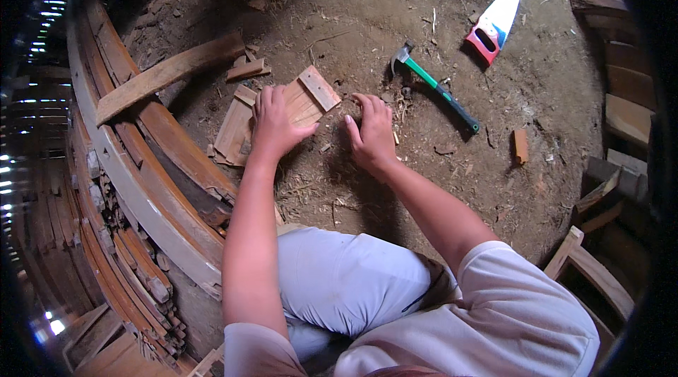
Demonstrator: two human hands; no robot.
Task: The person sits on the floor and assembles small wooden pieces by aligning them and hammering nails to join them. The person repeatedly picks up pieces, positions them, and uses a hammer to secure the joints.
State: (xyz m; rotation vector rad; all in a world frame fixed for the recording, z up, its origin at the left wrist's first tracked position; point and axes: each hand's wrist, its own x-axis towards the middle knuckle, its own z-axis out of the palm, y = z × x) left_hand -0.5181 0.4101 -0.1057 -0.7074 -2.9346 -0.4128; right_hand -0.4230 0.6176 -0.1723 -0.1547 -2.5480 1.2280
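My left hand (275, 125) grips a small wooden panel (301, 107) at its left and near edges, the thumb along the near side. Across the panel's far right end lies a short batten (320, 89) with small dark spots. Just right of the panel, my right hand (372, 133) hovers with fingers bent and apart, nothing visible in it. Under and beside my left wrist, a second small panel (234, 130) lies on the dirt, partly hidden by my hand.
A green-handled hammer (436, 85) and a red-handled saw (494, 22) lie on the ground to the right, with a small wood block (520, 146) nearer. Long boards (169, 140) are stacked at left, with a plank (169, 75) across them. Timber (628, 119) lines the right side.
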